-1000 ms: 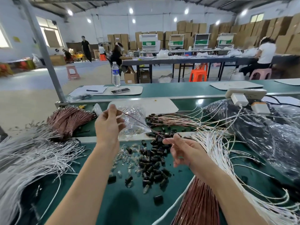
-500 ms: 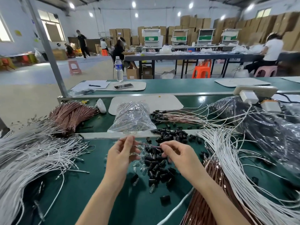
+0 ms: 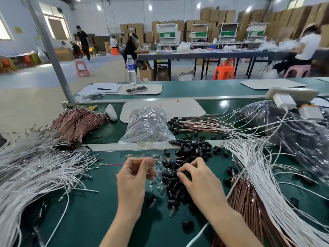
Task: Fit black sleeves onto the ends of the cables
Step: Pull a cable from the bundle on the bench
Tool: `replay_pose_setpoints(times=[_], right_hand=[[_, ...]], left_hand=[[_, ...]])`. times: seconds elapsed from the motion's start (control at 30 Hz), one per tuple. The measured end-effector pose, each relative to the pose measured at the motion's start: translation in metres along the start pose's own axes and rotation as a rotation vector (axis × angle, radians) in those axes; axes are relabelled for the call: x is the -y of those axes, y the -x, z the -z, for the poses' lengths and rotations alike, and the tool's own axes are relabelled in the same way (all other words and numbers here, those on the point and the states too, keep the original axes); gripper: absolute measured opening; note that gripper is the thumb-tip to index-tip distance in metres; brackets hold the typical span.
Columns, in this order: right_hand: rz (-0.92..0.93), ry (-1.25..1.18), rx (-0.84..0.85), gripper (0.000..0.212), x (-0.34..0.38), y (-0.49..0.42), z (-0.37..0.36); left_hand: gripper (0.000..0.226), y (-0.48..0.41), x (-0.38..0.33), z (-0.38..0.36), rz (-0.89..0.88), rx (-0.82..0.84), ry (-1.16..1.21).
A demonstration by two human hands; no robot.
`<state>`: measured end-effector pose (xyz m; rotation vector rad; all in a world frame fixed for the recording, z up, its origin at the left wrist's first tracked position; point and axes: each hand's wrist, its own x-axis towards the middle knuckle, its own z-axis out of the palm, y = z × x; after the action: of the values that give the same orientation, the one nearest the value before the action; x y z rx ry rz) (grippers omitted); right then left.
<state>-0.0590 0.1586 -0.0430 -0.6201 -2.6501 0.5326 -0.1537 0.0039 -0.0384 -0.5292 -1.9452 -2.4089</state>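
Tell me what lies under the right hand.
The right hand rests on the pile of black sleeves on the green table. Whether its fingertips pinch one is hidden by the hand.

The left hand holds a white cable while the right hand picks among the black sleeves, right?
Not quite. The head view shows the left hand pinching a thin reddish-brown cable, not a white one. The right hand does pick among the black sleeves.

Bright ceiling lights (image 3: 150,7), window glare — edges warped, blurred
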Motion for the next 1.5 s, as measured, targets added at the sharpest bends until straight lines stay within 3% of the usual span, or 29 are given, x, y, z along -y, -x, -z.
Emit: replay_pose_setpoints(times=[0.1,0.33,0.53,0.77,0.93,1.03,1.1,1.27,1.5], right_hand=[[0.016,0.002,-0.012,0.016,0.003,0.0,0.001],[0.065,0.088,-0.015,0.02,0.005,0.002,0.003],[-0.009,0.069,0.037,0.021,0.008,-0.005,0.002],[0.118,0.032,-0.085,0.017,-0.001,0.002,0.002],[-0.163,-0.653,-0.2,0.016,-0.007,-0.002,0.015],[-0.453,-1.451,-0.126,0.016,-0.005,-0.006,0.023],[-0.546,-1.792,-0.107,0.018,-0.005,-0.007,0.028],[-0.534,-2.064,-0.048,0.031,-0.006,-0.005,0.036],[-0.518,-2.093,-0.012,0.038,-0.007,-0.005,0.035]], left_hand=[[0.032,0.004,0.0,-0.003,-0.013,0.017,-0.005],[0.014,0.004,-0.001,-0.004,-0.053,-0.047,-0.009],[0.022,0.007,-0.001,-0.008,-0.037,-0.032,0.015],[0.023,0.003,-0.002,-0.006,0.089,-0.043,0.167],[0.017,0.006,-0.008,-0.003,0.175,0.018,0.275],[0.016,0.011,-0.012,-0.005,0.181,0.097,0.258],[0.014,0.014,-0.013,-0.007,0.172,0.126,0.223],[0.016,0.017,-0.013,-0.01,0.139,0.145,0.173],[0.012,0.016,-0.013,-0.007,0.132,0.131,0.166]])
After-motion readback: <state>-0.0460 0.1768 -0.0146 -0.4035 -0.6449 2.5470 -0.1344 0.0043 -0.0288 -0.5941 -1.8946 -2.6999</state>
